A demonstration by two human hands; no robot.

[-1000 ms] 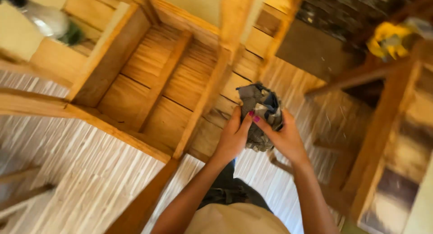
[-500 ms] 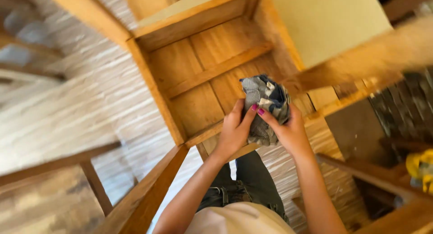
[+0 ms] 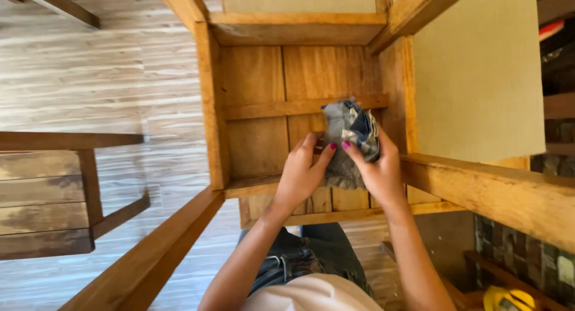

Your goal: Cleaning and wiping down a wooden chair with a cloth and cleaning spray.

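While you look straight down, both of your hands close around a bunched grey-and-blue cloth, held over the slatted wooden panel of an unfinished furniture frame. Your left hand grips the cloth's near side, fingers curled up against it, while your right hand wraps it from the other side, thumb pressed into the folds. The cloth sits between the two hands, its crumpled top rising just beyond your fingertips and level with a horizontal cross slat. Just right of your right hand, a thick wooden rail runs outward, with a pale flat board beyond it. Well to the left of your left hand stands a darker wooden piece on the pale plank floor. Below your wrists, your dark jeans show, and a yellow object lies near your right elbow.
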